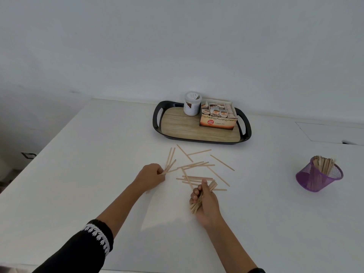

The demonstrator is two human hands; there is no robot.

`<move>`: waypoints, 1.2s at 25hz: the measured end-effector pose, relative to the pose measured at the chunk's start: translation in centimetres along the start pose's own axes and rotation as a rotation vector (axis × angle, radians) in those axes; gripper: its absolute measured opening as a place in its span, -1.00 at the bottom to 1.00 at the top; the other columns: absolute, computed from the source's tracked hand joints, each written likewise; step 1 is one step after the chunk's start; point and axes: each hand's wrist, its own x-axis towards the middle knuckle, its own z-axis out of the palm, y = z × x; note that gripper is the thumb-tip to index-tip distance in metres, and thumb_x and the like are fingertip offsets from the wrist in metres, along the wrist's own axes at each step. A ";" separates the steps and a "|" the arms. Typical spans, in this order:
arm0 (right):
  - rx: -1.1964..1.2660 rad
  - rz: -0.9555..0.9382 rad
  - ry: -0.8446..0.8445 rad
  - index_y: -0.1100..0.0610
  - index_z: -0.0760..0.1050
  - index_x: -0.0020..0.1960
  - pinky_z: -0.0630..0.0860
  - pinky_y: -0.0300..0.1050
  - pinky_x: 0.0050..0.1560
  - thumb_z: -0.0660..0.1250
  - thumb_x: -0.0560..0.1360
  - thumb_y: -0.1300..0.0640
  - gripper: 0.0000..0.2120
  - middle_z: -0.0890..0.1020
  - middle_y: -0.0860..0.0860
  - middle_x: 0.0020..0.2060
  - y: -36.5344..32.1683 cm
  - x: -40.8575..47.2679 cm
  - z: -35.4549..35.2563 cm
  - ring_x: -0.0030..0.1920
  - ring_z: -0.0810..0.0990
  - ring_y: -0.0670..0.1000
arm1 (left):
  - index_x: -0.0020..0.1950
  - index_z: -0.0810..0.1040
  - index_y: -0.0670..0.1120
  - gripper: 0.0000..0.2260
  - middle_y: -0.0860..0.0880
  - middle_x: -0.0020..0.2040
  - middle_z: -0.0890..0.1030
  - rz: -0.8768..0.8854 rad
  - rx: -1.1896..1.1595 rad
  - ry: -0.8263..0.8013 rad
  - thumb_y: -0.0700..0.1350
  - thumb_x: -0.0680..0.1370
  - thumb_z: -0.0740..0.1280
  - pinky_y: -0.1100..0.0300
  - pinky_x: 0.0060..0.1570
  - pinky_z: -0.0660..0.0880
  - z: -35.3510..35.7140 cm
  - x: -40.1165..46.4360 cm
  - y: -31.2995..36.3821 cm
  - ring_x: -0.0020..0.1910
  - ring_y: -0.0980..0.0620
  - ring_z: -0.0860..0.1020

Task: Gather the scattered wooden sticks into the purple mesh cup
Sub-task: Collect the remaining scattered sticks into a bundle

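Several thin wooden sticks (pixel 199 164) lie scattered on the white table (pixel 98 184) in front of me. My left hand (pixel 150 176) pinches the ends of a few sticks at the left edge of the scatter. My right hand (pixel 205 201) is closed around a bundle of sticks (pixel 197 206), held just above the near side of the pile. The purple mesh cup (pixel 319 177) stands far to the right, tilted in view, with many sticks standing in it.
A black tray (pixel 199 138) with a wood-look floor sits behind the sticks; it holds a white lidded jar (pixel 192 104) and an open ginger tea box (pixel 217 120). The table's left edge runs diagonally at the left.
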 end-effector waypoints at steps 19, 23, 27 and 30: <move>-0.021 -0.103 0.340 0.19 0.40 -0.29 0.52 -0.12 -0.41 0.23 0.58 -0.03 -0.63 0.50 0.05 -0.48 -3.4 0.2 1.3 -0.49 0.54 -0.01 | 0.03 0.56 -0.01 -0.82 0.07 -0.11 0.63 0.066 -0.410 -0.019 0.01 0.61 0.19 0.19 -0.07 0.54 6.2 -6.7 7.9 -0.13 0.12 0.61; 0.112 -0.241 0.243 0.11 0.36 -0.23 0.37 -0.31 -0.60 0.25 0.56 -0.05 -0.71 0.41 -0.04 -0.53 -8.6 0.5 -1.3 -0.60 0.37 -0.13 | 0.18 0.53 -0.08 -0.78 0.02 0.06 0.60 0.116 -0.299 0.150 -0.06 0.64 0.16 0.17 0.09 0.44 8.3 -6.1 7.7 0.04 0.06 0.52; -0.200 -0.471 0.243 0.06 0.28 -0.40 0.15 -0.29 -0.62 0.36 0.50 0.01 -0.61 0.26 -0.08 -0.63 -13.6 0.9 -4.1 -0.64 0.17 -0.11 | 0.17 0.55 -0.12 -0.80 -0.05 0.14 0.56 0.257 -0.039 0.282 -0.19 0.58 0.24 0.10 0.12 0.40 11.7 -5.8 8.4 0.14 -0.09 0.47; -0.437 -0.653 0.292 0.14 0.15 -0.46 0.15 -0.20 -0.53 0.35 0.47 0.15 -0.54 0.19 0.01 -0.60 -15.6 1.5 -6.4 -0.58 0.14 -0.06 | 0.17 0.56 -0.12 -0.75 -0.09 0.16 0.56 0.362 0.125 0.308 -0.21 0.50 0.31 0.04 0.13 0.44 14.3 -5.8 10.2 0.21 -0.12 0.49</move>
